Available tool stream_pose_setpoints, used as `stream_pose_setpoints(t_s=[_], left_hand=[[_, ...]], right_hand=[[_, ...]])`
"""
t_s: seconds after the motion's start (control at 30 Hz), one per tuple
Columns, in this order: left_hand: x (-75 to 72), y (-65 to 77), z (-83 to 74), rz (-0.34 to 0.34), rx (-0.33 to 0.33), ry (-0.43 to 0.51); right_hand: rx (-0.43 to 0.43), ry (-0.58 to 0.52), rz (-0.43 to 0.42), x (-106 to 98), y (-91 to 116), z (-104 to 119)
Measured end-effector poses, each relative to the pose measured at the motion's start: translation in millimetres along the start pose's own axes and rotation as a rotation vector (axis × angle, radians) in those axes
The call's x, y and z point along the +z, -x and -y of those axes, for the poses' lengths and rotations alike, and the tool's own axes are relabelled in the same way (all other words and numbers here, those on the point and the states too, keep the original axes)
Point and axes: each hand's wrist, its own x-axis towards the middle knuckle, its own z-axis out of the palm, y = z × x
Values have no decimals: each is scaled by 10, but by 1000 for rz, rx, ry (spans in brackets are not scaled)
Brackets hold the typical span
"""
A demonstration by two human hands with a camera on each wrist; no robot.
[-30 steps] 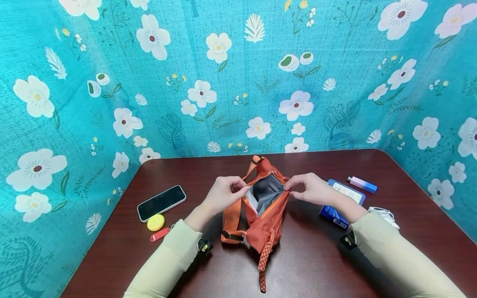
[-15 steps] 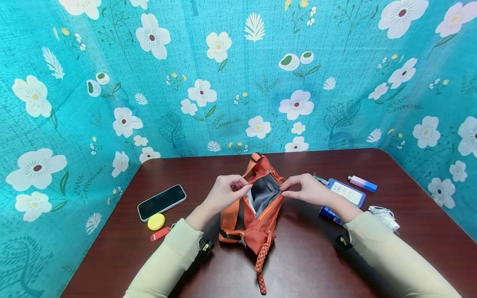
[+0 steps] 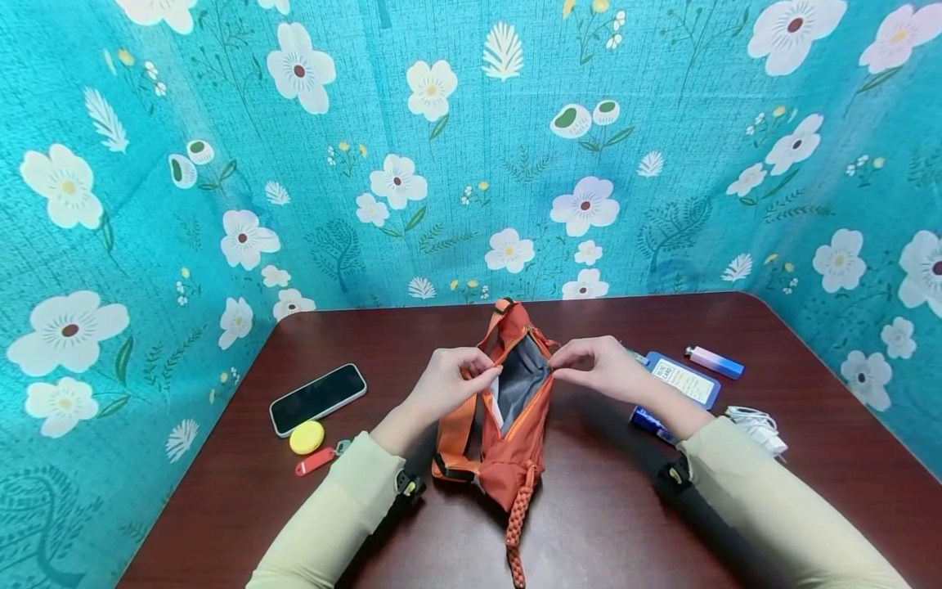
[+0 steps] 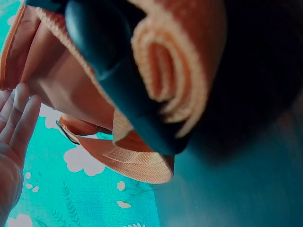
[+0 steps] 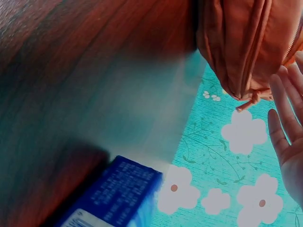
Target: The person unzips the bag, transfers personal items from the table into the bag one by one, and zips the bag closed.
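Note:
An orange-red bag stands in the middle of the table, its zipped mouth spread wide on a grey lining. My left hand pinches the left edge of the opening between thumb and fingers. On the opposite edge, my right hand pinches the fabric beside the zip. A folded orange strap with a black buckle looms close in the left wrist view. The right wrist view catches the bag's side and my right fingers. Both pinches are out of sight in the wrist views.
Left of the bag lie a phone, a yellow round case and a red tag with a key. To the right are a blue card holder, a blue box, a pink-blue stick and a white cable with charger.
My right hand has shifted left with its edge of the bag, and the bag's body has moved slightly left. My left hand keeps its pinch almost in place.

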Motion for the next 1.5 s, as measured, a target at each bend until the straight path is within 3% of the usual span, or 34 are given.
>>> stream_pose_setpoints(t_s=[0.23, 0.4, 0.67, 0.9, 1.1, 1.33, 1.5], left_hand=[[-12, -4, -10, -5, 2, -11], [-15, 0, -8, -8, 10, -14], [-8, 3, 9, 3, 2, -26], [-7, 13, 17, 9, 6, -29], [-6, 28, 8, 10, 5, -29], [7, 12, 17, 10, 5, -12], [8, 9, 14, 20, -8, -7]], right_hand=[[-10, 11, -73, -152, 92, 34], [33, 54, -75, -277, 270, -28], [164, 183, -34, -465, 703, -224], [183, 280, -27, -587, 1007, -340], [234, 282, -7, -660, 1139, -374], [394, 296, 45, -670, 1251, -415], [426, 317, 88, -631, 1300, -420]])
